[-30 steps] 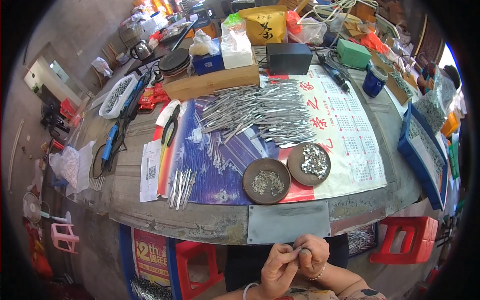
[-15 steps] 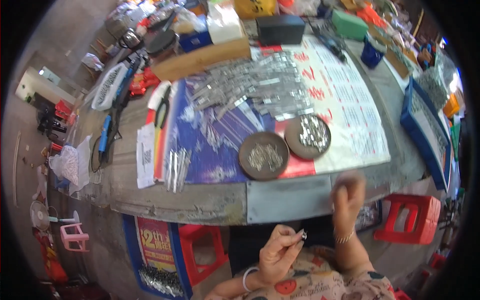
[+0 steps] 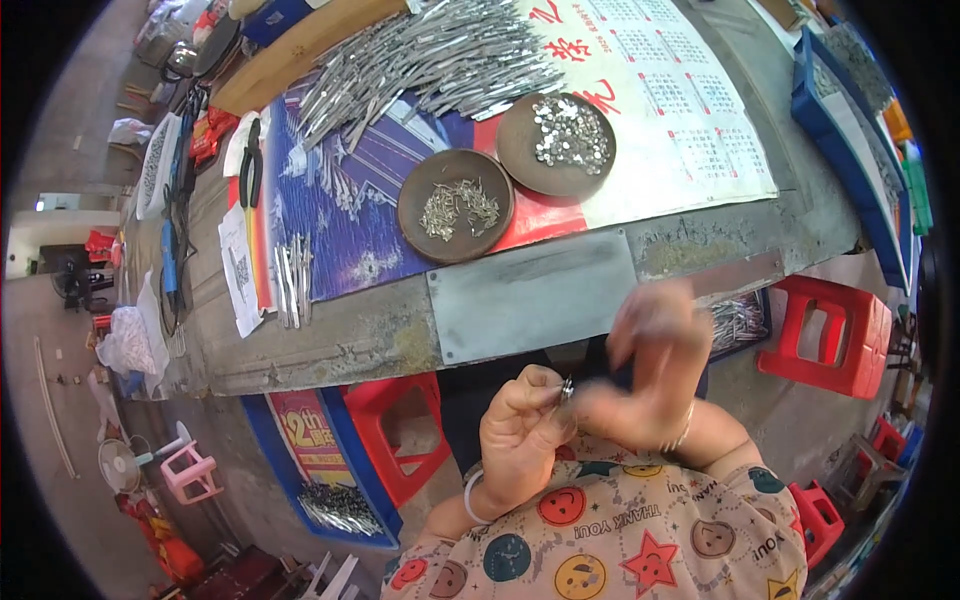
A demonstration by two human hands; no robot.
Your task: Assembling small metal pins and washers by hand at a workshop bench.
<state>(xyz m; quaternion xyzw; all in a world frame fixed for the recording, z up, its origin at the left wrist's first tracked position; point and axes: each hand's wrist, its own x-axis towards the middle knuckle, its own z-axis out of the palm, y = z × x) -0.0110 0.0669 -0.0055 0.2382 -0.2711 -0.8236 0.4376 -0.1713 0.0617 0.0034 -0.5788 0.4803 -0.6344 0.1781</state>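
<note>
My left hand [image 3: 515, 435] is closed in a pinch on a small shiny metal piece [image 3: 567, 388], held over my lap just off the table's front edge. Close beside it on the right is my right hand [image 3: 650, 365], smeared by motion, so its fingers cannot be made out. Beyond the hands stand two round brown bowls. The nearer bowl [image 3: 410, 222] contains thin pin-like metal bits [image 3: 458, 208]; small shiny silver pieces [image 3: 572, 135] lie in the farther bowl [image 3: 522, 160]. Behind them a wide heap of thin metal strips [image 3: 430, 60] covers part of the printed sheet [image 3: 690, 160].
A metal plate [image 3: 535, 290] lies at the table's front edge. To the left are a few loose strips [image 3: 292, 280], black-handled pliers [image 3: 251, 165] and a blue-handled tool [image 3: 168, 260]. Blue trays flank me below; red stools [image 3: 835, 335] stand on the floor. A blue bin [image 3: 850, 150] sits far right.
The view has tilted down and nearer to the table. My right hand has come down and left, from over the table edge to beside my left hand. The left still pinches the small piece.
</note>
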